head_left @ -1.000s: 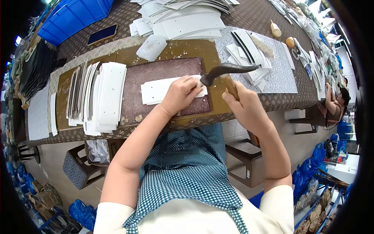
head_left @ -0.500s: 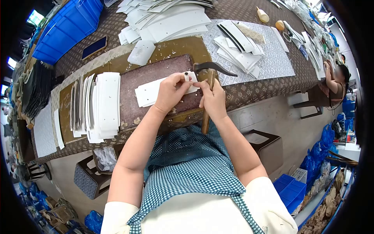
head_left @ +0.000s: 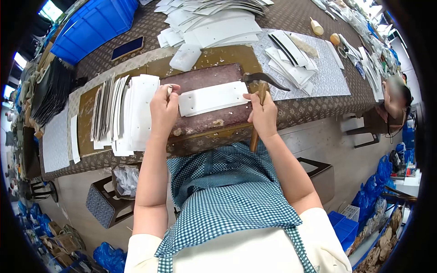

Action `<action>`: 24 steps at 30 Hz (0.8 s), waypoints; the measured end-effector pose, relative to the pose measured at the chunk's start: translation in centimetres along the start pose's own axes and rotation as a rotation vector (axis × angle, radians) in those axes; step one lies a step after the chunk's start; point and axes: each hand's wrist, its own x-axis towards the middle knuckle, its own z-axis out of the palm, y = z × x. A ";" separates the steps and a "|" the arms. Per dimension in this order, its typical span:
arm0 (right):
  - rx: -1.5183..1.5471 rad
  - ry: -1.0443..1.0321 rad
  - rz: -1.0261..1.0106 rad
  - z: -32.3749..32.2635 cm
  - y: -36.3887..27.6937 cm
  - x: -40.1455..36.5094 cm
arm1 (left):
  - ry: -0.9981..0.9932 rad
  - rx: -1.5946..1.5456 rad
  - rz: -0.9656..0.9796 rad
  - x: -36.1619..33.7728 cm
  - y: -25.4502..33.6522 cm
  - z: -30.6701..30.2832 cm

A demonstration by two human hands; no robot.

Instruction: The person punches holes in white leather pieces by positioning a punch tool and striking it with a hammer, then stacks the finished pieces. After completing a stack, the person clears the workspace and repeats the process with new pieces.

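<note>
White curved strips (head_left: 211,99) with small holes near their ends lie stacked on a worn reddish-brown block (head_left: 200,79). My left hand (head_left: 164,111) is at their left end, its fingers closed on a small pale cylindrical tool (head_left: 170,90), mostly hidden by the fingers. At the right end, my right hand (head_left: 264,113) is wrapped around the wooden handle of a hammer (head_left: 255,140), its thumb and forefinger touching the strips. The hammer's long, dark curved head (head_left: 273,80) points right, above the hand.
Left of the block stands a row of white strips (head_left: 140,109). Behind it are a translucent white slab (head_left: 185,57), a phone (head_left: 127,48), a blue crate (head_left: 93,29) and piled white pieces (head_left: 223,29). More strips (head_left: 291,52) lie at right. Another person (head_left: 395,102) sits far right.
My left hand has moved left, from the strips' right end to their left end, carrying the small tool. The right hand keeps the hammer at the right end. The whole view has shifted slightly.
</note>
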 end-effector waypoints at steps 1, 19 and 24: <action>-0.007 0.001 -0.002 0.0 0.1 0.0 | -0.028 0.132 0.023 -0.2 -0.6 -0.4; 0.036 0.019 -0.017 0.0 1.3 0.2 | -0.213 0.398 0.060 -0.6 -0.9 0.9; 0.158 -0.056 0.045 -0.4 1.6 0.3 | -0.268 0.406 0.013 1.1 -0.1 0.5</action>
